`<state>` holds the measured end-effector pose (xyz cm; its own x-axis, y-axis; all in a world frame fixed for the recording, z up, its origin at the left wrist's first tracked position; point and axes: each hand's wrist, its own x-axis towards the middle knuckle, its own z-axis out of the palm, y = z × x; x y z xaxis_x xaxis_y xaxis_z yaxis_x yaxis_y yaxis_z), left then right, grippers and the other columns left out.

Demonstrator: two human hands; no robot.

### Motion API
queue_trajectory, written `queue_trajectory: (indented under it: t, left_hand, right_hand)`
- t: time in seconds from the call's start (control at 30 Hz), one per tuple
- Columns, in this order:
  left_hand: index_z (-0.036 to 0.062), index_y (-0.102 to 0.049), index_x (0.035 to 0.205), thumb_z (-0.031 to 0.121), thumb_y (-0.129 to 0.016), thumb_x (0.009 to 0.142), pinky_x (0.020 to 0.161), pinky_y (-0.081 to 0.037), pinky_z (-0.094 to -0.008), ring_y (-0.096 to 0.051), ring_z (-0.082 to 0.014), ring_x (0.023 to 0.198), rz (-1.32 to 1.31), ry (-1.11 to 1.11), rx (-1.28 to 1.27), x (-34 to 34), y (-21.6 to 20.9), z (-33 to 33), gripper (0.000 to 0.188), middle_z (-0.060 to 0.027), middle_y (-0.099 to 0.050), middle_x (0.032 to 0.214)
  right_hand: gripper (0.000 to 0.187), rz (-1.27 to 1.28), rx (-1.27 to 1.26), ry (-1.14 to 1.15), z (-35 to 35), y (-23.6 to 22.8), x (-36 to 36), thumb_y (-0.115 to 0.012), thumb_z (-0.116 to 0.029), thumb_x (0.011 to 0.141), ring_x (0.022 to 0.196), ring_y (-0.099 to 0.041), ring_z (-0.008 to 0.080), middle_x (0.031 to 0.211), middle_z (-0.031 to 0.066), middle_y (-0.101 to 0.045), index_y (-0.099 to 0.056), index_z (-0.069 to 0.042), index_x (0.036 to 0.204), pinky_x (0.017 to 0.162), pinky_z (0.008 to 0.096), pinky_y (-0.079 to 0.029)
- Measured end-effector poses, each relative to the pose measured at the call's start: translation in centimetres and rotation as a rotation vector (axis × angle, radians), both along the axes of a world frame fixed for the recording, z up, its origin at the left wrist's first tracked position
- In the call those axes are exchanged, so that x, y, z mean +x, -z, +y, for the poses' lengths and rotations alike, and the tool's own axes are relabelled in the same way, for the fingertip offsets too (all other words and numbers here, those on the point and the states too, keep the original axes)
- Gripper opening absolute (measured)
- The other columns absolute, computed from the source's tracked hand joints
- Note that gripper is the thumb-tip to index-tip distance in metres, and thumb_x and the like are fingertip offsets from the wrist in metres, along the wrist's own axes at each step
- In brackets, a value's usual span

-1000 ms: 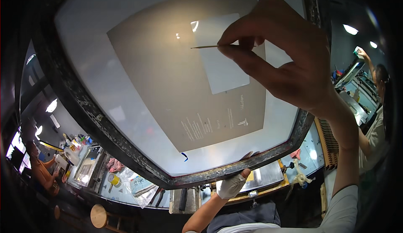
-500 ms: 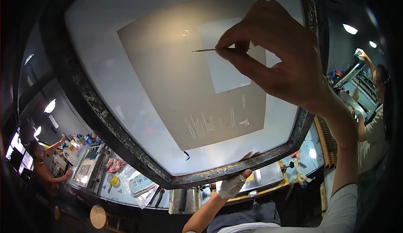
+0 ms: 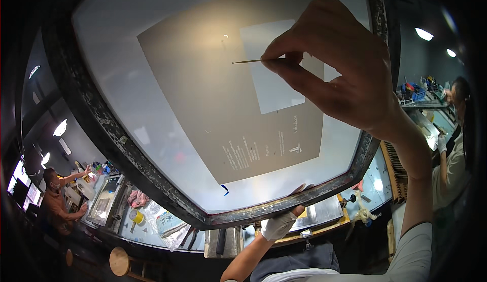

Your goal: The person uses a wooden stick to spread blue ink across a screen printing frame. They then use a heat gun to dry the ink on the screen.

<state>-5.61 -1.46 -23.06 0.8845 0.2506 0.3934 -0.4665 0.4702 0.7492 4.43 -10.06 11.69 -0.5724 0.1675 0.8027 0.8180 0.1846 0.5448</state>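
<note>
A large screen-printing frame (image 3: 133, 152) with dark, paint-worn edges is held up tilted before me. On its pale mesh lies a grey-brown rectangle (image 3: 203, 94) with a lighter rectangular window (image 3: 274, 86) and small fine lettering. My left hand (image 3: 278, 226), in a whitish glove, grips the frame's lower edge; its thumb shows in front and the other fingers are mostly hidden behind the mesh. Over the window, my bare right hand (image 3: 337, 63) pinches a thin needle-like stick (image 3: 247, 61) between thumb and fingertips. The stick's tip points left, and whether it touches the mesh I cannot tell.
Behind the frame, a workbench (image 3: 144, 235) carries a yellow tape roll (image 3: 135, 216), plastic bags and a pink cloth (image 3: 138, 198). A round wooden stool (image 3: 119, 261) stands lower left. Co-workers (image 3: 63, 201) are at benches left and right. A slatted wooden rack (image 3: 394, 173) stands at right.
The frame has shifted very slightly in view, while both my hands keep their holds. The right co-worker's raised arm has come down, and the left co-worker's head and arm have moved.
</note>
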Motion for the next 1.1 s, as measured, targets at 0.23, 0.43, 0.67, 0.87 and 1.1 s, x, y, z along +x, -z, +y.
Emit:
queue_trajectory:
  t: [0.23, 0.43, 0.67, 0.87, 1.1]
  left_hand:
    - [0.0117, -0.037, 0.145, 0.009, -0.060, 0.092, 0.114, -0.022, -0.0358, -0.035, -0.0220, 0.136, -0.046, -0.001, 0.033, -0.2, -1.4, -0.3, 0.057, -0.0141, -0.040, 0.146]
    - [0.0128, -0.039, 0.144, 0.010, -0.061, 0.092, 0.114, -0.023, -0.0355, -0.036, -0.0225, 0.135, -0.075, 0.037, -0.020, 0.2, -0.9, -0.1, 0.057, -0.0139, -0.041, 0.146]
    - [0.0107, -0.039, 0.143, 0.008, -0.062, 0.091, 0.115, -0.023, -0.0359, -0.037, -0.0238, 0.135, -0.038, 0.003, -0.026, 0.1, -0.7, 0.0, 0.057, -0.0152, -0.041, 0.145]
    - [0.0093, -0.038, 0.143, 0.008, -0.062, 0.091, 0.115, -0.023, -0.0357, -0.038, -0.0234, 0.134, -0.029, -0.015, -0.001, 0.1, -0.5, 0.1, 0.057, -0.0154, -0.042, 0.145]
    - [0.0078, -0.036, 0.144, 0.006, -0.059, 0.093, 0.115, -0.021, -0.0367, -0.036, -0.0234, 0.135, -0.026, -0.014, 0.040, 0.0, -1.0, 0.1, 0.056, -0.0163, -0.041, 0.145]
  right_hand:
    - [0.018, 0.015, 0.006, -0.006, 0.2, 0.3, 0.3, -0.078, 0.002, 0.069, 0.063, -0.056, 0.0122, 0.069, 0.0015, -0.063, -0.070, -0.006, 0.084, 0.064, 0.0283, -0.042]
    - [0.018, 0.071, -0.020, -0.047, 0.0, 0.1, 0.8, -0.078, 0.001, 0.070, 0.063, -0.055, 0.0110, 0.071, 0.0009, -0.063, -0.070, -0.006, 0.085, 0.061, 0.0267, -0.041]
    - [0.019, 0.052, 0.002, -0.043, 0.1, -0.1, 0.9, -0.077, 0.003, 0.070, 0.064, -0.055, 0.0110, 0.071, 0.0013, -0.064, -0.070, -0.006, 0.086, 0.060, 0.0257, -0.041]
    - [0.020, 0.049, 0.015, -0.035, 0.2, -0.1, 0.9, -0.078, 0.003, 0.069, 0.065, -0.056, 0.0115, 0.071, 0.0017, -0.063, -0.070, -0.005, 0.085, 0.060, 0.0263, -0.041]
    - [0.020, 0.032, 0.009, -0.013, 0.2, -0.1, 0.9, -0.078, 0.003, 0.068, 0.064, -0.055, 0.0124, 0.070, 0.0024, -0.063, -0.069, -0.004, 0.084, 0.061, 0.0266, -0.041]
